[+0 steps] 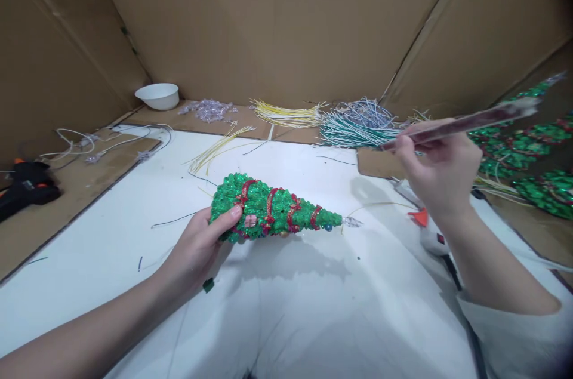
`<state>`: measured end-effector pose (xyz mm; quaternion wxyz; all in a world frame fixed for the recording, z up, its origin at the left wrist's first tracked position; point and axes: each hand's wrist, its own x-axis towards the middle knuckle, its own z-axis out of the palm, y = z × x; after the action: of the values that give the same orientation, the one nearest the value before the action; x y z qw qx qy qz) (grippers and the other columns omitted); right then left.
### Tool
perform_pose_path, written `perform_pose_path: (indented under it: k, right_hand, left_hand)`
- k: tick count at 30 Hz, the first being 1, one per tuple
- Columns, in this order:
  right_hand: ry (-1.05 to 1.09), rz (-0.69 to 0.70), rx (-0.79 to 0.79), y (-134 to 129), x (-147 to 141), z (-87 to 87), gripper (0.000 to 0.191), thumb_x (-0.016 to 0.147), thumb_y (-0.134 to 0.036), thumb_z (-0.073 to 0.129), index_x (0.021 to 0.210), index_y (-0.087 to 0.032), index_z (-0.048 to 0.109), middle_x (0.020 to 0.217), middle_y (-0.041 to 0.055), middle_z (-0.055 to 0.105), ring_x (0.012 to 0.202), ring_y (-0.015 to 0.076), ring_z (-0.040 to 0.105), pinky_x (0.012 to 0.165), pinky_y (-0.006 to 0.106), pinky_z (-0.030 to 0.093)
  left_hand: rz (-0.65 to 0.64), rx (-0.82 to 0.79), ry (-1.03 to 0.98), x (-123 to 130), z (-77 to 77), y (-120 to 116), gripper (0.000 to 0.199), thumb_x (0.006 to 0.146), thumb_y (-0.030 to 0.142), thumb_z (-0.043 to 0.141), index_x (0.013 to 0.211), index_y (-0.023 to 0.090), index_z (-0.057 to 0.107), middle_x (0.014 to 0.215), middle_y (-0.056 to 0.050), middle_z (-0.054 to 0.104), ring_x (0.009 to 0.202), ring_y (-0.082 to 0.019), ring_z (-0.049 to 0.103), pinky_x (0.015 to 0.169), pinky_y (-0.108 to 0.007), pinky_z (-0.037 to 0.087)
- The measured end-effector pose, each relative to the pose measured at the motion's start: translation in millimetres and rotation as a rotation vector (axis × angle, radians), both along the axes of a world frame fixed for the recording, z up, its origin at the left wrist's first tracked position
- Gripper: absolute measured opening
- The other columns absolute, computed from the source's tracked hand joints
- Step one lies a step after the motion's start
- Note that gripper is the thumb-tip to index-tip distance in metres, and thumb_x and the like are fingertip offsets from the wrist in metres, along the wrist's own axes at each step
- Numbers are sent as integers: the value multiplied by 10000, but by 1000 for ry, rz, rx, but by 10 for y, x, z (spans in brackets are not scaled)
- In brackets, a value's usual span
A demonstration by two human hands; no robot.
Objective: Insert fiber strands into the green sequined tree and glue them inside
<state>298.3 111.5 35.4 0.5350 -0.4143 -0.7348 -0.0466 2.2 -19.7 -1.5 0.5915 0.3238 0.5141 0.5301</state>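
My left hand [203, 242] grips a small green beaded Christmas tree [277, 212] near its wide base. The tree lies on its side above the white tabletop, its clear pointed tip to the right, with red garland bands and a small pink gift on it. Raised at the right, my right hand [443, 164] is closed around a long, flat, dark reddish-brown tool [474, 119] with a pale end. Motion blurs this tool, and its kind cannot be made out. It is apart from the tree. A thin yellowish wire [380, 205] runs rightward from near the tree's tip.
Bundles of yellow wires [289, 115] and green wires [358, 130] lie along the back, near clear plastic pieces [209, 109] and a white bowl [157, 95]. More green trees [514, 146] stand at right. A glue gun [432, 239] lies right; a black tool [29, 185] lies left. Cardboard walls [268, 21] surround the table.
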Motion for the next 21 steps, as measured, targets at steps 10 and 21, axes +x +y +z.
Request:
perform_pose_path:
  k: [10, 21]
  right_hand:
    - [44, 756, -249, -756, -651, -73, 240, 727, -21, 624, 859, -218, 586, 795, 35, 659, 762, 161, 653, 651, 291, 559]
    - [-156, 768, -197, -780, -687, -196, 189, 796, -40, 549, 909, -191, 556, 869, 60, 651, 831, 120, 640, 726, 225, 543]
  left_hand:
    - [30, 31, 110, -11, -67, -21, 195, 726, 357, 670, 688, 166, 670, 660, -23, 659, 590, -151, 550, 575, -237, 437]
    - [-27, 28, 136, -2, -94, -32, 184, 747, 370, 649, 757, 192, 694, 761, -18, 704, 674, -174, 600, 667, -255, 467]
